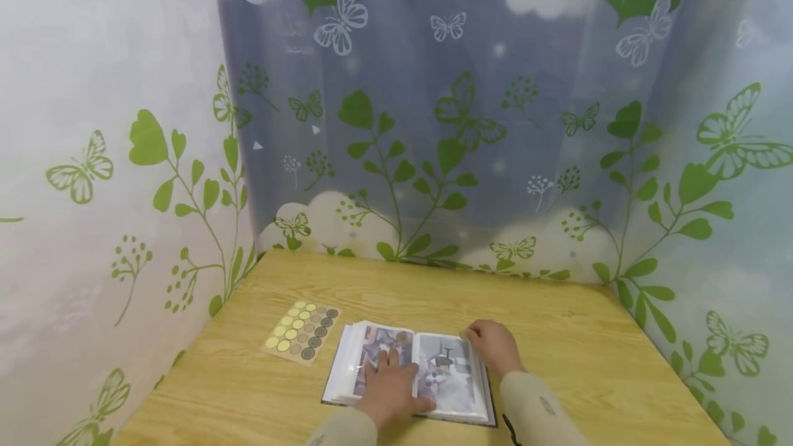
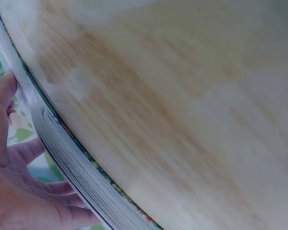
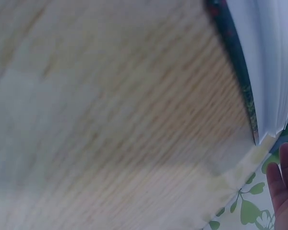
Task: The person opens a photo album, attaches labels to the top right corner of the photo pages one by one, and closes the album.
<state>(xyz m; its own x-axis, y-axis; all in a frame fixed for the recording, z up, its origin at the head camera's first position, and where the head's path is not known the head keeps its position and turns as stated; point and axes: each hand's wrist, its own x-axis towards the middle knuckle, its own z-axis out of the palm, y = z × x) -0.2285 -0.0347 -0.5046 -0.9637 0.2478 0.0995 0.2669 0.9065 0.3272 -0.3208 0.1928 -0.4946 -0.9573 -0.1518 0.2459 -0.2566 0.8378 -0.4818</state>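
A photo album [image 1: 447, 391] lies spread on the table, with pictures behind clear sleeves on both pages. My left hand [image 1: 392, 391] rests flat across the left page and the fold, fingers apart. At the top right corner of the right-hand page, my right hand [image 1: 495, 347] pinches the page edge between thumb and forefinger. The left wrist view shows the left hand [image 2: 26, 189] over the album's thick stack of pages [image 2: 74, 153]. In the right wrist view, fingers of the right hand [image 3: 287, 184] appear beside the dark patterned cover [image 3: 240, 72]; the pinch itself is hidden there.
To the album's left lies a sheet [image 1: 302, 331] with rows of round yellow, tan and dark discs. The wood-grain table [image 1: 557, 322] reaches back to a curtain [image 1: 409, 157] printed with leaves and butterflies, which also hangs along both sides.
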